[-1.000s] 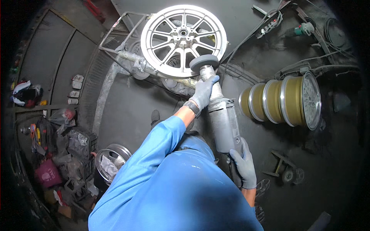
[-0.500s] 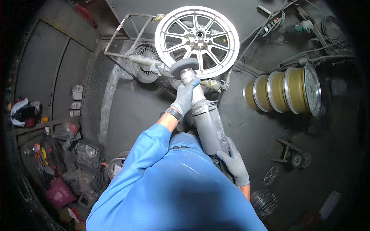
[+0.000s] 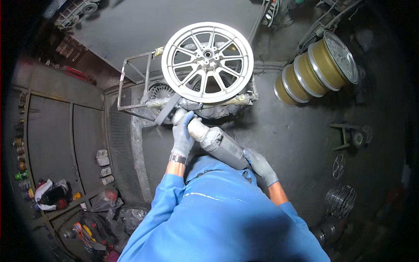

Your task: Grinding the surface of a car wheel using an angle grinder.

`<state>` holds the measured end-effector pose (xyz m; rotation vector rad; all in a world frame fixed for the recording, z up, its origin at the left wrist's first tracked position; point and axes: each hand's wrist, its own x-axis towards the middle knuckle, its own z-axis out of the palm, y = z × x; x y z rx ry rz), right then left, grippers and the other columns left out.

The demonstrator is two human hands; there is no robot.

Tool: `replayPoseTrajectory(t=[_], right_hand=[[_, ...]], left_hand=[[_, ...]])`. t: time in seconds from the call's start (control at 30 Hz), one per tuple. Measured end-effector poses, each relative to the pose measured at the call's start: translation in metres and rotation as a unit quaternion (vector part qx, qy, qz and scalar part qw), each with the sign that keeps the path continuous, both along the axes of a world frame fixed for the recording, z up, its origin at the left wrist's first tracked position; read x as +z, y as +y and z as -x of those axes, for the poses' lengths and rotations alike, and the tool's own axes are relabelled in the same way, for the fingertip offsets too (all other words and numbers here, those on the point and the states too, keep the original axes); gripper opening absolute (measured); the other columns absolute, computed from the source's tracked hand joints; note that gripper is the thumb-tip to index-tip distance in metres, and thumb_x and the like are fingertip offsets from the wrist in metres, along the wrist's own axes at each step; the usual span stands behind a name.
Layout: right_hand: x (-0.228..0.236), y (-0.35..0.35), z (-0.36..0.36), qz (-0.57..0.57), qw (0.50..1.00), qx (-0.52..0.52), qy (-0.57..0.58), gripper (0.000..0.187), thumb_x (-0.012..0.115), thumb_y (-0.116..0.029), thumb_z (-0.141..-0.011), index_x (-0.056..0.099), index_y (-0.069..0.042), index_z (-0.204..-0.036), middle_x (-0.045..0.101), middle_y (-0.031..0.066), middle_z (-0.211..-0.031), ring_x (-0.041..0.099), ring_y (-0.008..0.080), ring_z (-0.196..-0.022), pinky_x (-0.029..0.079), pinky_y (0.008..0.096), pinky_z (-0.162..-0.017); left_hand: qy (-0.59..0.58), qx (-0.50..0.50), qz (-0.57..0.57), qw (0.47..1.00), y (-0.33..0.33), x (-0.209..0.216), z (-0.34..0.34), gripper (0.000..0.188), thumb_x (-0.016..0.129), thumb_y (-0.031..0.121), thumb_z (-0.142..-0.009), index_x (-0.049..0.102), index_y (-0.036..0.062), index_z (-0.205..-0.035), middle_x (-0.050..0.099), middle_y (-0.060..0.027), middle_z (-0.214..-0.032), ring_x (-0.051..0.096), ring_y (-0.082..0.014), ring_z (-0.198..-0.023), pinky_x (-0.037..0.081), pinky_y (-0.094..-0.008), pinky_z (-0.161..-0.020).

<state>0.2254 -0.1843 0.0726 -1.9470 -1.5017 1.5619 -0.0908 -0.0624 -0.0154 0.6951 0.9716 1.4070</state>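
Grinder (image 3: 224, 150): long and grey, lying aslant in front of the person's body, its head toward the upper left and its rear end toward the lower right.
Disc (image 3: 168, 110): grey, seen nearly edge-on at the grinder's head, beside the lower-left edge of the spoked wheel; whether they touch, I cannot tell.
Spoked wheel (image 3: 208, 54): silver, face up to the camera, held at the stand beyond the hands.
Left hand (image 3: 182, 136): gloved in grey, fingers wrapped around the grinder's pale neck, just behind the disc.
Right hand (image 3: 259, 166): gloved likewise, cupped around the grinder's rear end; some fingertips are hidden.
Stand (image 3: 147, 78): a metal frame with a wrapped crossbar under the wheel's near edge.
Gold barrels (image 3: 316, 72): wheel rims with bright lips, stacked in a leaning row to the right.
Trolley (image 3: 349, 136): small and castered, on the floor below the gold barrels.
Sleeves: blue, on both arms.
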Motion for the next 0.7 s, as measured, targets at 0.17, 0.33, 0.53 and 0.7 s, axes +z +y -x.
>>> replayPoseTrajectory(t=[0.17,0.33,0.53,0.7], right_hand=[[0.009,0.042,0.010,0.011,0.998,0.057,-0.014,0.059,0.056,-0.053,-0.104,0.062,-0.006,-0.139,0.068,0.0222,-0.132,0.064,0.0399,-0.124,0.048,0.0432,-0.107],[-0.002,0.142,-0.006,0.204,0.968,0.137,0.050,0.040,0.062,-0.041,-0.103,0.074,-0.004,-0.113,0.076,0.0120,-0.110,0.071,0.0291,-0.102,0.055,0.0387,-0.093],[-0.010,0.351,-0.056,-0.287,0.945,-0.066,-0.144,0.041,0.070,-0.042,-0.097,0.066,-0.002,-0.107,0.072,0.0191,-0.093,0.071,0.0382,-0.090,0.055,0.0474,-0.082],[-0.020,0.509,-0.056,-0.337,0.903,-0.027,-0.267,0.073,0.066,-0.069,-0.087,0.065,-0.003,-0.116,0.073,0.0222,-0.104,0.071,0.0414,-0.105,0.053,0.0509,-0.097]], left_hand=[[-0.198,0.055,0.095,0.974,0.001,0.051,0.021,0.016,0.067,0.006,-0.088,0.068,-0.0011,-0.103,0.071,-0.0152,-0.107,0.070,-0.0317,-0.101,0.058,-0.0461,-0.097],[-0.173,0.115,0.171,0.963,-0.002,0.047,0.038,0.030,0.066,0.007,-0.081,0.066,-0.0023,-0.109,0.069,-0.0166,-0.105,0.069,-0.0331,-0.100,0.056,-0.0439,-0.097],[-0.158,0.223,0.221,0.936,0.010,0.064,0.030,0.030,0.068,0.010,-0.083,0.063,0.0021,-0.111,0.069,-0.0149,-0.103,0.068,-0.0328,-0.100,0.056,-0.0464,-0.098],[-0.141,0.257,0.241,0.925,0.007,0.067,0.025,0.029,0.068,0.012,-0.085,0.062,0.0032,-0.113,0.069,-0.0148,-0.106,0.069,-0.0331,-0.103,0.055,-0.0484,-0.100]])
